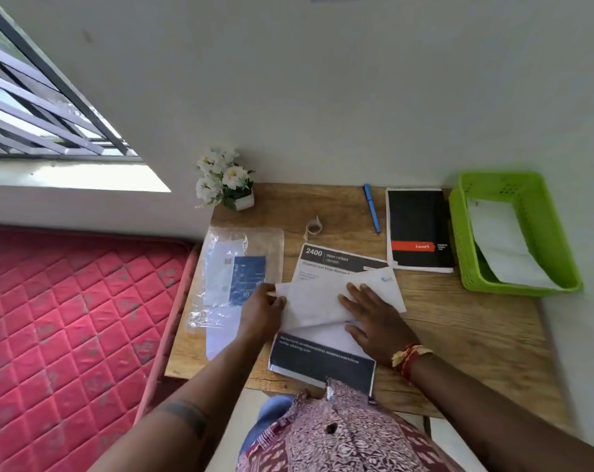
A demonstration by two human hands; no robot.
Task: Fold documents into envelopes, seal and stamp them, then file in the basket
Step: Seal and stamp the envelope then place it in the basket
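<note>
Desk, midday: my right hand (373,321) pressing flat, fingers straight, on white envelope (326,298); my left hand (265,310) pinching its left edge. Printed document (322,359) lying under both palms. Am keeping the press firm, squaring edges before creasing. Far right beyond grip, green basket (523,287) holding filed envelope (503,243).

I'm looking into a room of a home, a bedroom used as a study corner. A bed with a bare red quilted mattress (67,321) stands right against the small wooden worktop (459,335), which is pushed into a corner of plain white walls. A barred window (40,107) opens to my left. On the worktop sit a pot of white flowers (225,180), a blue pen (372,207), a black notebook (419,229) and a green plastic basket (540,233)
</note>
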